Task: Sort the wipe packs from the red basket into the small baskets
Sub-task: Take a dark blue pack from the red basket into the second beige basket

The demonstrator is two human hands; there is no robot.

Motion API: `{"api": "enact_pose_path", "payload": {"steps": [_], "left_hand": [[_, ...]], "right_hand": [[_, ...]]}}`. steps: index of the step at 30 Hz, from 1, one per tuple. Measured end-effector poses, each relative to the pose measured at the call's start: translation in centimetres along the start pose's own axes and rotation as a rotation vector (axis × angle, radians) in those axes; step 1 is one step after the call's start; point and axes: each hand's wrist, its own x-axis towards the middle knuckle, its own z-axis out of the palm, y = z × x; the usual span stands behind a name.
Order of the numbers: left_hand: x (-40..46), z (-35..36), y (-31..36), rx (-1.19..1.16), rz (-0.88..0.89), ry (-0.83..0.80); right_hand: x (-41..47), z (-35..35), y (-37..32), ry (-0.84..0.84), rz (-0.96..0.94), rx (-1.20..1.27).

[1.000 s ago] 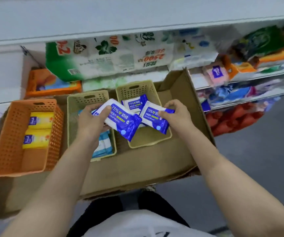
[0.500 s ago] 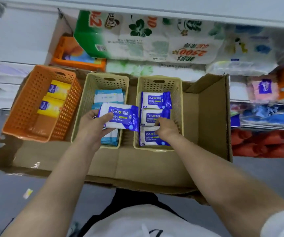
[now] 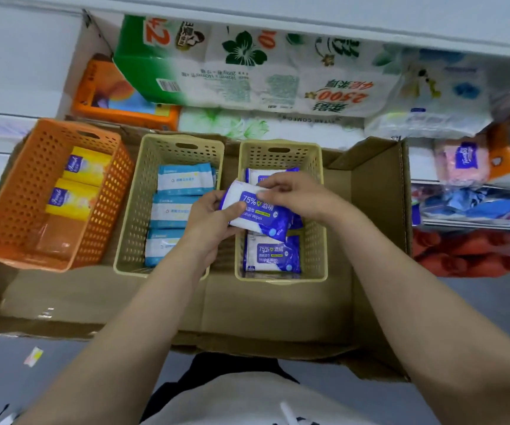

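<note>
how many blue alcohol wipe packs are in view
3: one blue alcohol wipe pack held by both hands over the right beige perforated basket, one at its near end, one at its far end, mostly covered. More may be hidden beneath.

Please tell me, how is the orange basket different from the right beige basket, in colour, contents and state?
The orange basket is orange; the right beige basket is pale beige. The orange basket holds yellow packs, the beige one blue packs. No hand is at the orange basket, while the left hand and right hand hold a blue pack over the beige one. Both are perforated, with a handle slot, and stand on the cardboard.
</note>
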Motion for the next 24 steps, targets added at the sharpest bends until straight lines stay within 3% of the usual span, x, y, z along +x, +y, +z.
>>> {"api": "enact_pose_path", "payload": {"steps": [2, 5, 6, 9, 15, 24], "left_hand": [[0.6, 0.9, -0.2, 0.054, 0.067, 0.039], [1.6, 0.7, -0.8, 0.374, 0.188, 0.165], [1.8, 0.7, -1.2, 0.488, 0.194, 0.165], [2.3, 1.3, -3.1, 0.628, 0.157, 0.039], [3.3, 1.2, -5.5, 0.303, 0.042, -0.009], [4.2, 0.3, -5.7, 0.151, -0.040, -0.120]], "right_hand": [[0.7, -1.3, -0.4, 0.017, 0.015, -0.184], [2.0, -3.5, 0.2, 0.333, 0.015, -0.292], [2.5, -4.0, 0.4, 0.367, 0.018, -0.322], [5.0, -4.1, 1.8, 0.263, 0.075, -0.504], [9.4, -2.4, 3.9, 0.145, 0.072, -0.699], [11.9, -1.0, 5.7, 0.288, 0.074, -0.687]]}}
